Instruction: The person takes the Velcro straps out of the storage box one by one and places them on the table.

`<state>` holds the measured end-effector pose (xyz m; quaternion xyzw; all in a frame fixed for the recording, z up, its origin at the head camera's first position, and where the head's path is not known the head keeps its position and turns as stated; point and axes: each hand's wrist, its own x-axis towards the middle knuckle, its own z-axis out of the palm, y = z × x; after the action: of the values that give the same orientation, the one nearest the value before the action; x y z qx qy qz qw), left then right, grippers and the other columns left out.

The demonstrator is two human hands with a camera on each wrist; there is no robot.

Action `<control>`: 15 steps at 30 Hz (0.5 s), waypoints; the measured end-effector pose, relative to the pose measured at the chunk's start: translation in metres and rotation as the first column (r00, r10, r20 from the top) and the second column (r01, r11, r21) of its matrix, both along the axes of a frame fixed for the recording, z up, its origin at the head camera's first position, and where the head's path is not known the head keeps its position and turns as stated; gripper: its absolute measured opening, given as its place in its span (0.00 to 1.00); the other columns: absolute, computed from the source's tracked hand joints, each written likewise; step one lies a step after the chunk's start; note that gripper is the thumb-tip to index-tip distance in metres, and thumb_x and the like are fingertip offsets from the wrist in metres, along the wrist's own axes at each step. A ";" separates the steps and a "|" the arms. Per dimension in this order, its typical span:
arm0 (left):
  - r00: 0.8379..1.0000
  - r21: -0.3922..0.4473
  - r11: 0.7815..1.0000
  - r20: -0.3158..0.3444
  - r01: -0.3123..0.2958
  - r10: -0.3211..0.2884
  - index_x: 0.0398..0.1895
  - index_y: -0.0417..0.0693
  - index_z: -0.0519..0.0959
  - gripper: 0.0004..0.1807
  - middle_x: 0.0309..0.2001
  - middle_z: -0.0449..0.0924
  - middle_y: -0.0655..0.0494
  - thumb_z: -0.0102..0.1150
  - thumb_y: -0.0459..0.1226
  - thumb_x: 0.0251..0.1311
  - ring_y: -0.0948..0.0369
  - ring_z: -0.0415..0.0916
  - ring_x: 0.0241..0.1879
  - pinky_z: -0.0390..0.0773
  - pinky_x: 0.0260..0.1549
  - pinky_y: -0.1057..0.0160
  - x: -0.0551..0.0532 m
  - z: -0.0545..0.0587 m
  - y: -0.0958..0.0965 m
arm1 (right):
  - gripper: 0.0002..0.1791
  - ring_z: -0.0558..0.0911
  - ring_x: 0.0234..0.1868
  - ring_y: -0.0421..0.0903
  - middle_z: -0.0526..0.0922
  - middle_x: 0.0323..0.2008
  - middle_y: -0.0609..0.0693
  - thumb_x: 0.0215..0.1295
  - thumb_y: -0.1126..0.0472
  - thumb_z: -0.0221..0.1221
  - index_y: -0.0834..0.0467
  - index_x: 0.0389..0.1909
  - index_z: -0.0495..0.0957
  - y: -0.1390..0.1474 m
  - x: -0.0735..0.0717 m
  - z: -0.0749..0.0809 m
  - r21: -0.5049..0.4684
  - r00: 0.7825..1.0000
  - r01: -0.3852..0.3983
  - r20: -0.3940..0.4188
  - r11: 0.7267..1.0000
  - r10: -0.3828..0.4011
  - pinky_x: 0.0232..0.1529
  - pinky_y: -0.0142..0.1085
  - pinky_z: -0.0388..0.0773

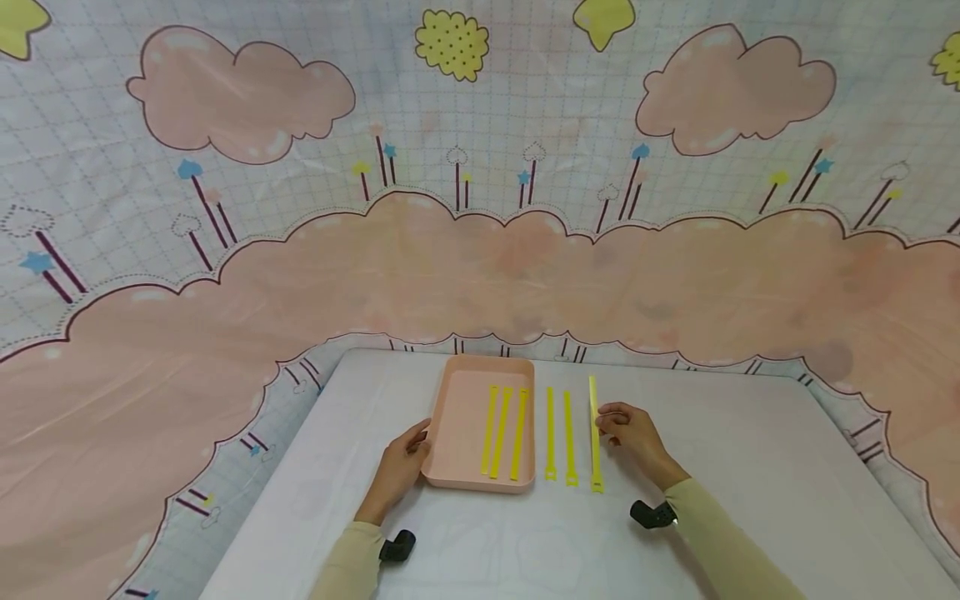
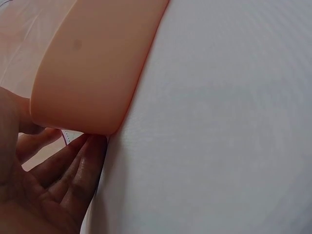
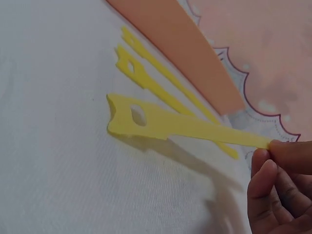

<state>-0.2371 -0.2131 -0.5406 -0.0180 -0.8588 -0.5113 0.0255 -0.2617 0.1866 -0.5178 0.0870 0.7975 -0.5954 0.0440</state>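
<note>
Head view: right hand (image 1: pixel 630 429) pinches a yellow strap (image 1: pixel 596 458) — a slack hold could drop it; left hand (image 1: pixel 401 462) grips the tray (image 1: pixel 457 433) — a tug could shift it.

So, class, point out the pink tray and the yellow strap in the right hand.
Pink tray (image 1: pixel 457 427): head view, bare floor.
Held yellow strap (image 3: pixel 195 127): right wrist view, middle of its band.
</note>
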 end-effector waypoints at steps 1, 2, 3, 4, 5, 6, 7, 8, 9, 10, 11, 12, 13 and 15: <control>1.000 -0.001 1.000 0.001 -0.001 0.001 0.68 0.47 0.72 0.24 0.59 0.79 0.38 0.54 0.34 0.69 0.47 0.78 0.57 0.77 0.57 0.48 0.000 0.000 0.000 | 0.15 0.80 0.33 0.42 0.84 0.36 0.52 0.67 0.65 0.59 0.66 0.52 0.75 0.000 -0.001 -0.001 0.009 1.000 0.002 0.002 1.000 -0.002 0.31 0.31 0.78; 1.000 -0.001 1.000 0.005 -0.003 0.003 0.68 0.47 0.72 0.24 0.59 0.79 0.39 0.54 0.34 0.69 0.47 0.78 0.57 0.77 0.58 0.49 -0.001 0.000 0.000 | 0.15 0.79 0.33 0.41 0.84 0.37 0.52 0.67 0.65 0.59 0.67 0.52 0.75 0.001 -0.001 -0.001 0.020 1.000 0.002 0.005 1.000 -0.002 0.31 0.31 0.78; 1.000 -0.001 1.000 0.006 -0.004 0.004 0.68 0.47 0.72 0.24 0.59 0.79 0.39 0.54 0.34 0.69 0.47 0.78 0.57 0.77 0.58 0.48 -0.001 0.000 0.000 | 0.15 0.79 0.33 0.41 0.84 0.37 0.52 0.67 0.65 0.59 0.67 0.52 0.75 0.001 -0.001 -0.002 0.029 1.000 0.001 0.009 1.000 -0.002 0.30 0.30 0.78; 1.000 0.000 1.000 0.009 -0.005 0.005 0.68 0.48 0.72 0.24 0.59 0.79 0.39 0.54 0.34 0.69 0.47 0.78 0.57 0.77 0.58 0.49 -0.001 0.001 0.000 | 0.15 0.79 0.32 0.41 0.84 0.37 0.53 0.67 0.65 0.59 0.67 0.52 0.75 0.001 -0.001 -0.003 0.036 1.000 -0.002 0.012 0.999 0.001 0.30 0.31 0.78; 1.000 0.000 1.000 0.010 -0.006 0.006 0.68 0.48 0.72 0.24 0.59 0.79 0.39 0.54 0.34 0.69 0.47 0.78 0.57 0.77 0.58 0.48 -0.001 0.001 0.000 | 0.15 0.79 0.32 0.41 0.84 0.37 0.53 0.67 0.65 0.59 0.67 0.52 0.75 0.002 -0.001 -0.003 0.044 1.000 -0.002 0.016 0.999 0.001 0.30 0.30 0.78; 1.000 0.001 1.000 0.013 -0.005 0.005 0.68 0.48 0.72 0.24 0.59 0.79 0.39 0.54 0.34 0.69 0.47 0.78 0.57 0.77 0.58 0.48 -0.002 0.001 0.000 | 0.15 0.78 0.31 0.41 0.84 0.37 0.53 0.67 0.65 0.59 0.67 0.51 0.75 0.002 -0.002 -0.004 0.051 1.000 -0.003 0.021 0.999 0.002 0.29 0.30 0.78; 1.000 0.001 1.000 0.014 -0.003 0.003 0.68 0.48 0.72 0.24 0.59 0.79 0.39 0.54 0.34 0.69 0.47 0.78 0.57 0.77 0.58 0.48 -0.002 0.002 0.000 | 0.14 0.78 0.31 0.41 0.84 0.36 0.53 0.67 0.66 0.59 0.67 0.51 0.75 0.003 -0.002 -0.005 0.053 1.000 -0.003 0.024 0.999 0.002 0.29 0.30 0.78; 1.000 0.000 1.000 0.013 -0.001 0.001 0.68 0.47 0.72 0.24 0.58 0.79 0.39 0.54 0.34 0.69 0.47 0.78 0.57 0.77 0.58 0.48 -0.002 0.002 0.000 | 0.14 0.78 0.30 0.41 0.84 0.36 0.53 0.67 0.66 0.59 0.67 0.50 0.75 0.003 -0.002 -0.005 0.052 1.000 -0.004 0.027 0.999 0.002 0.29 0.30 0.78; 1.000 0.001 1.000 0.011 0.003 -0.003 0.68 0.47 0.72 0.24 0.58 0.79 0.39 0.54 0.34 0.69 0.47 0.78 0.57 0.77 0.58 0.48 -0.002 0.002 0.000 | 0.14 0.78 0.30 0.41 0.84 0.35 0.53 0.67 0.67 0.59 0.68 0.50 0.75 0.004 -0.002 -0.006 0.056 1.000 -0.008 0.026 0.998 0.007 0.29 0.30 0.78; 1.000 0.000 1.000 0.012 0.004 -0.004 0.68 0.47 0.72 0.24 0.58 0.79 0.39 0.54 0.34 0.69 0.47 0.78 0.57 0.77 0.58 0.48 -0.002 0.003 0.000 | 0.13 0.78 0.29 0.41 0.84 0.35 0.53 0.66 0.67 0.59 0.68 0.50 0.75 0.004 -0.002 -0.007 0.060 1.000 -0.010 0.026 0.998 0.008 0.28 0.30 0.78; 1.000 -0.002 1.000 0.012 0.006 -0.006 0.68 0.47 0.72 0.24 0.58 0.79 0.39 0.54 0.34 0.69 0.47 0.78 0.57 0.77 0.58 0.48 -0.003 0.003 0.000 | 0.13 0.78 0.29 0.41 0.84 0.34 0.52 0.66 0.67 0.59 0.67 0.50 0.75 0.005 -0.003 -0.007 0.065 1.000 -0.009 0.029 0.998 0.007 0.28 0.30 0.78; 1.000 -0.004 1.000 0.012 0.007 -0.007 0.68 0.47 0.72 0.24 0.58 0.79 0.39 0.54 0.34 0.69 0.47 0.78 0.57 0.77 0.58 0.48 -0.003 0.003 0.000 | 0.13 0.78 0.28 0.42 0.84 0.34 0.52 0.66 0.68 0.59 0.67 0.49 0.75 0.005 -0.004 -0.008 0.070 1.000 -0.012 0.029 0.997 0.010 0.28 0.31 0.78; 1.000 -0.008 1.000 0.011 0.007 -0.007 0.68 0.47 0.72 0.24 0.58 0.79 0.39 0.54 0.34 0.69 0.47 0.78 0.57 0.77 0.57 0.48 -0.003 0.003 0.000 | 0.13 0.78 0.28 0.42 0.84 0.33 0.52 0.66 0.68 0.59 0.67 0.49 0.75 0.005 -0.004 -0.008 0.079 0.999 -0.016 0.029 0.997 0.013 0.28 0.31 0.78; 1.000 -0.008 1.000 0.012 0.005 -0.005 0.68 0.47 0.72 0.24 0.58 0.79 0.39 0.54 0.34 0.69 0.47 0.78 0.57 0.77 0.57 0.48 -0.003 0.003 -0.001 | 0.12 0.78 0.27 0.42 0.84 0.32 0.52 0.65 0.68 0.59 0.67 0.48 0.75 0.005 -0.006 -0.009 0.106 1.000 -0.022 0.025 0.994 0.019 0.27 0.32 0.78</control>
<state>-0.2399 -0.2136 -0.5373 -0.0174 -0.8610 -0.5080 0.0191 -0.2676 0.1911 -0.5267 0.0880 0.8284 -0.5504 0.0549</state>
